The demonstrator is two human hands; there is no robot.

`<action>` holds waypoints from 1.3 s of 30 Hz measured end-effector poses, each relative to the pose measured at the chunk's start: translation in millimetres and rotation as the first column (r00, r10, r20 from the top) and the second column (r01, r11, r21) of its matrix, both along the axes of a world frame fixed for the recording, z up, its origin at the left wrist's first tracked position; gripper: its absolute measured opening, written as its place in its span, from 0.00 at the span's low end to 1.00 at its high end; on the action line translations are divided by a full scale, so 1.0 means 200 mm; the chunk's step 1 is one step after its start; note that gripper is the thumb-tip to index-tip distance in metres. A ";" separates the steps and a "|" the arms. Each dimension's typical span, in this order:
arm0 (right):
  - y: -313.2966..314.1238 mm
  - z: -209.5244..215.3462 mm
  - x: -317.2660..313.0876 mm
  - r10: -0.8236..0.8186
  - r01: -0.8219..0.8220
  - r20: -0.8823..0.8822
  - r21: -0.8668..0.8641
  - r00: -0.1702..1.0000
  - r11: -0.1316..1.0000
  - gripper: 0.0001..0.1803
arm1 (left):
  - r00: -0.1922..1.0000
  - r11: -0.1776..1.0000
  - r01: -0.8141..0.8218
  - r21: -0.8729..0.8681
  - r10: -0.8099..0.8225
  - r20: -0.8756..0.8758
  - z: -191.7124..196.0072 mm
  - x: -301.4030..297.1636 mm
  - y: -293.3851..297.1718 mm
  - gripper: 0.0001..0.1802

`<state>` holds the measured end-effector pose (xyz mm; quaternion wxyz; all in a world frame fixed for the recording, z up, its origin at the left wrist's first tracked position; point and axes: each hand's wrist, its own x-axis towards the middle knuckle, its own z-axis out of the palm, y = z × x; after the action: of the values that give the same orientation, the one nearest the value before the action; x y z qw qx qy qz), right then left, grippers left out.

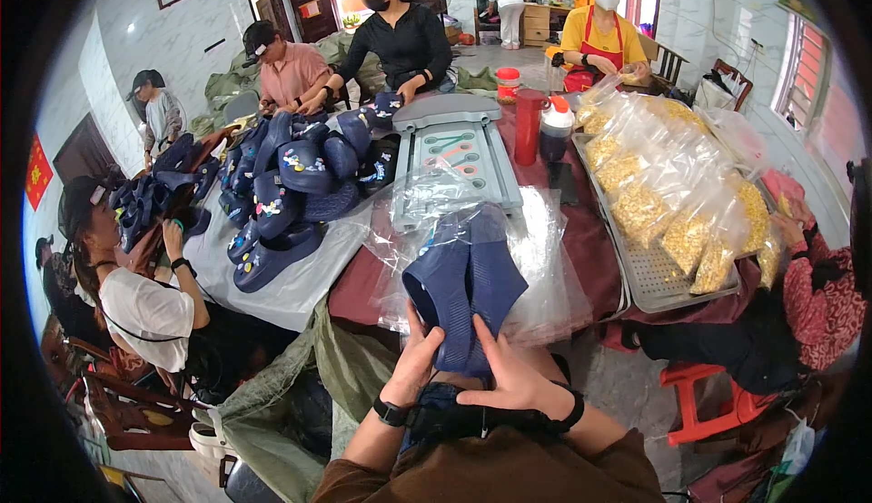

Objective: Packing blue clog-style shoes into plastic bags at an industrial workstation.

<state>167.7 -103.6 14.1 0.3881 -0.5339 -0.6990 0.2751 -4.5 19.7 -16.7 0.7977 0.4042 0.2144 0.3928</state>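
A pair of navy blue clogs [450, 262] stands side by side in front of me, heel ends toward my body. Their far ends are inside or under a clear plastic bag [536, 298]; the glare hides exactly how far in they reach. My left hand [413, 358] grips the left clog by its near end, thumb on top. Against the near right side of the pair, my right hand [513, 371] presses its fingers. Beyond the clogs, more clear film overlaps a grey plastic board [451, 153] with green and pink markings.
Left of the board lies a heap of navy clogs [304, 171] with charms. At right, a perforated metal tray [649, 289] carries several clear bags of yellow kernels. A red cylinder [529, 130] and a dark bottle [555, 130] stand between. Several co-workers surround the table; a red stool [713, 403] is at right.
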 end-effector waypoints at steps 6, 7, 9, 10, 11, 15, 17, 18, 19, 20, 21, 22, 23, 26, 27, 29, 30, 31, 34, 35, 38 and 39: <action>0.04 -0.01 0.01 0.109 -0.109 -0.013 0.019 0.994 0.994 0.73 | 0.614 0.691 0.159 0.705 0.490 -0.619 0.05 -0.06 -0.10 0.63; 0.05 -0.02 0.02 0.089 -0.087 -0.038 0.065 0.995 0.994 0.71 | 0.444 0.591 0.298 0.750 0.610 -0.657 0.16 -0.04 -0.16 0.64; 0.04 -0.01 0.03 0.076 -0.068 -0.063 0.110 0.995 0.992 0.70 | 0.493 0.512 0.239 0.825 0.668 -0.557 0.20 -0.03 -0.21 0.62; 0.03 0.01 0.03 0.111 -0.111 -0.339 0.019 0.934 0.994 0.67 | 0.490 0.513 0.237 0.825 0.671 -0.557 0.20 -0.02 -0.23 0.62; 0.03 0.02 0.03 0.109 -0.176 -0.590 -0.058 0.800 0.983 0.65 | 0.529 0.553 0.130 0.823 0.663 -0.530 0.20 0.00 -0.25 0.61; 0.05 -0.05 0.05 0.124 -0.172 -0.709 0.003 0.694 0.985 0.62 | 0.457 0.406 0.308 0.861 0.730 -0.508 0.27 0.01 -0.29 0.60; 0.04 -0.05 0.06 0.123 -0.183 -0.695 -0.012 0.708 0.983 0.59 | 0.434 0.354 0.340 0.871 0.763 -0.479 0.21 0.01 -0.27 0.61; 0.04 -0.03 0.06 0.129 -0.197 -0.681 -0.022 0.721 0.980 0.56 | 0.424 0.408 0.334 0.850 0.741 -0.522 0.20 0.00 -0.27 0.60; 0.03 0.00 0.09 0.132 -0.199 -0.681 -0.020 0.720 0.980 0.56 | 0.413 0.460 0.326 0.826 0.716 -0.562 0.19 -0.01 -0.26 0.60; 0.03 0.05 0.13 0.085 -0.166 -0.524 -0.111 0.848 0.980 0.51 | 0.412 0.458 0.325 0.827 0.719 -0.560 0.19 -0.01 -0.26 0.60; 0.04 0.09 0.17 0.043 -0.116 -0.341 -0.196 0.939 0.974 0.45 | 0.398 0.449 0.320 0.834 0.735 -0.549 0.18 -0.01 -0.26 0.60; 0.06 0.07 0.19 -0.150 0.142 -0.163 -0.060 0.975 0.988 0.29 | 0.387 0.439 0.318 0.840 0.749 -0.538 0.17 -0.01 -0.27 0.60; 0.12 0.05 0.23 -0.151 0.142 -0.162 -0.061 0.975 0.988 0.29 | 0.387 0.440 0.318 0.840 0.748 -0.539 0.17 -0.02 -0.27 0.60; 0.32 -0.05 0.36 -0.595 0.614 -0.181 0.071 0.783 0.786 0.20 | 0.370 0.424 0.293 0.857 0.776 -0.510 0.14 -0.03 -0.28 0.60; 0.37 -0.06 0.39 -0.659 0.675 -0.149 0.154 0.738 0.721 0.16 | 0.377 0.435 0.291 0.852 0.766 -0.520 0.14 -0.04 -0.28 0.59; 0.45 -0.10 0.43 -0.718 0.724 -0.128 0.240 0.684 0.647 0.13 | 0.384 0.440 0.291 0.849 0.759 -0.525 0.14 -0.03 -0.28 0.58; 0.49 -0.10 0.44 -0.689 0.687 -0.091 0.245 0.719 0.685 0.12 | 0.399 0.433 0.266 0.861 0.764 -0.507 0.13 -0.04 -0.28 0.58; 0.50 -0.11 0.45 -0.658 0.649 -0.054 0.247 0.751 0.720 0.11 | 0.414 0.425 0.241 0.872 0.768 -0.489 0.13 -0.04 -0.29 0.57; 0.46 -0.14 0.43 -0.646 0.626 0.006 0.238 0.764 0.743 0.09 | 0.388 0.437 0.177 0.882 0.792 -0.471 0.13 -0.05 -0.28 0.56; 0.43 -0.14 0.41 -0.643 0.623 0.008 0.235 0.766 0.746 0.09 | 0.385 0.441 0.175 0.880 0.792 -0.474 0.14 -0.05 -0.27 0.56; 0.31 -0.16 0.34 -0.590 0.583 -0.040 0.217 0.807 0.783 0.06 | 0.414 0.490 0.038 0.871 0.786 -0.460 0.18 -0.05 -0.27 0.51; 0.27 -0.15 0.32 -0.599 0.594 -0.046 0.215 0.799 0.776 0.05 | 0.418 0.493 0.039 0.869 0.782 -0.462 0.19 -0.03 -0.27 0.51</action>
<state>231.3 -48.9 -16.1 0.5026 -0.6851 -0.5246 0.0530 -11.2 -34.5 21.8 0.1981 0.7684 0.4671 0.3901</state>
